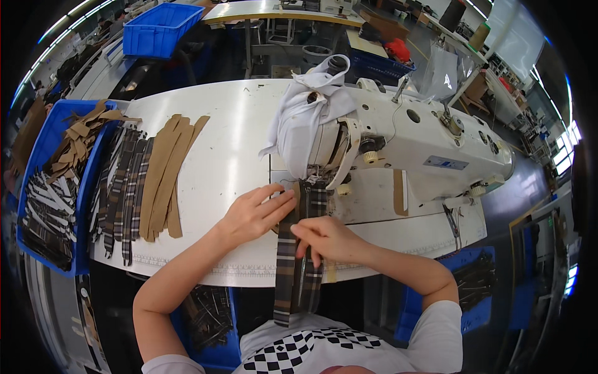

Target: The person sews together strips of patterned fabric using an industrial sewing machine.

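Note:
A brown, grey and white plaid fabric strip [286, 268] with a zipper [302, 274] along it runs from beneath the sewing machine [423, 124] over the table's near edge toward my lap. My left hand [256, 215] lies at the strip's left side, just short of the needle area, its fingers stretched out and apart. Lower down, my right hand [329, 238] reaches across from the right and pinches the strip between thumb and curled fingers. A white cloth [308, 118] drapes over the machine's head and partly hides it. The needle itself cannot be made out.
Plaid strips [128, 193] and brown strips [167, 177] lie on the white table [218, 156] at left, beside a blue crate [87, 206] of cut pieces. Thread snips [451, 221] rest at right. More blue bins [233, 330] stand below the table.

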`<action>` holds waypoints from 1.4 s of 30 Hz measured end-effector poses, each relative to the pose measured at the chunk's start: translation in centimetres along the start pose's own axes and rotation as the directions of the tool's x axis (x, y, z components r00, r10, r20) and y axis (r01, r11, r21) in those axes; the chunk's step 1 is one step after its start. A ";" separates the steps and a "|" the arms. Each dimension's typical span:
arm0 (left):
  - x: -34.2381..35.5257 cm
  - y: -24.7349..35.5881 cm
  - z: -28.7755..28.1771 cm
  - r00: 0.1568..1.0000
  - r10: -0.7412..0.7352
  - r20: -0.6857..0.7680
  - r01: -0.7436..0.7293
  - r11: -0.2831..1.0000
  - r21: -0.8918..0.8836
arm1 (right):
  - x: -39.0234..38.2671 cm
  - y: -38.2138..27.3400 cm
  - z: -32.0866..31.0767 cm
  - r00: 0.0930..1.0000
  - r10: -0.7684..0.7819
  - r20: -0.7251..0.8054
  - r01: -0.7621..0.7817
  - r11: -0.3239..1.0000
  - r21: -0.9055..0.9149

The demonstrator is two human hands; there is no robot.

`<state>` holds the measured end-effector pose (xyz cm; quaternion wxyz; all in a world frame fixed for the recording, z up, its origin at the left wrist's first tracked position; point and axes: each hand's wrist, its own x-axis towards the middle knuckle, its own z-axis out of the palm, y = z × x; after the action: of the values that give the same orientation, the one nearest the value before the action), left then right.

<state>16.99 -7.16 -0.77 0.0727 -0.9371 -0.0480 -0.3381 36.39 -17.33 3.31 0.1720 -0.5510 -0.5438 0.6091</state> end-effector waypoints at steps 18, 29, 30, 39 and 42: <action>1.2 0.3 4.1 0.976 -0.178 0.128 0.197 0.969 -0.151 | 2.6 5.5 -4.0 0.612 -0.784 -0.102 0.333 0.372 -0.866; 0.0 0.1 4.2 0.959 -0.198 0.205 0.232 0.960 -0.155 | 2.5 5.2 -4.1 0.589 -0.803 -0.096 0.327 0.346 -0.880; 0.1 0.1 4.2 0.958 -0.198 0.205 0.232 0.960 -0.157 | 2.4 5.2 -4.1 0.579 -0.810 -0.093 0.321 0.332 -0.887; 0.1 0.3 4.0 0.956 -0.215 0.200 0.245 0.959 -0.143 | 2.7 6.2 -3.7 0.584 -0.805 -0.109 0.313 0.347 -0.884; 0.2 0.3 4.2 0.953 -0.219 0.208 0.248 0.961 -0.124 | 2.5 5.7 -3.8 0.577 -0.809 -0.111 0.327 0.354 -0.876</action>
<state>19.84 -6.79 -3.83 -0.0428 -0.9558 -0.1401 -0.2549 41.08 -15.50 -2.02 0.2684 -0.4709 -0.8401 0.0195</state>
